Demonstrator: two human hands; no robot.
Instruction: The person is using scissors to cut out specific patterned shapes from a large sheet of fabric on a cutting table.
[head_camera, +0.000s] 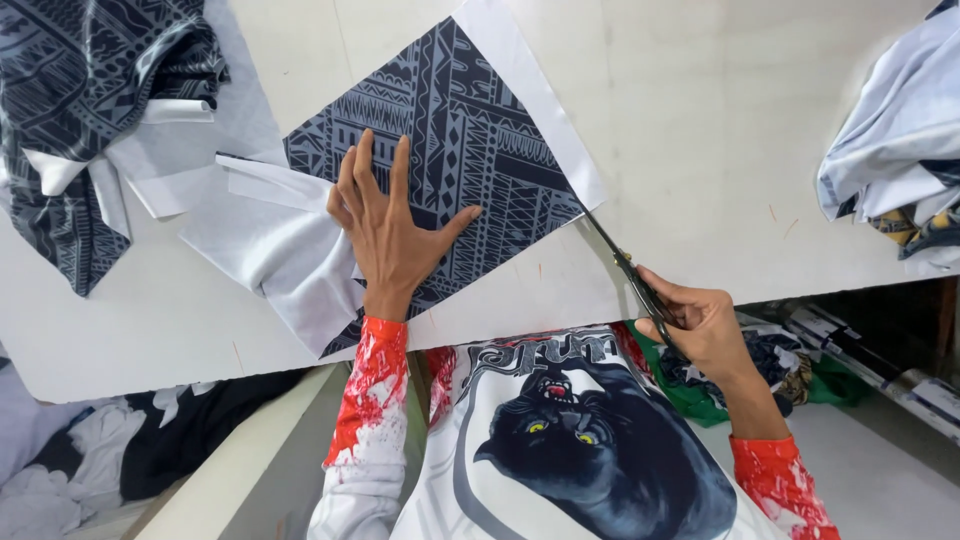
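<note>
Two hands at work: left hand (390, 225) splayed flat on patterned fabric (455, 150); right hand (700, 325) grasping scissors (625, 265) beside it. White table (700, 130) beneath, fabric piles (900, 140) beyond.

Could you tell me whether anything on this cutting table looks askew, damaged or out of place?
Nothing looks damaged. The patterned fabric panel lies flat under the left hand, and the right hand holds scissors at its white border. Only the crumpled fabric pile at top left looks untidy.

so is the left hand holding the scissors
No, the left hand lies flat on the patterned fabric, while the right hand holds the scissors.
</note>
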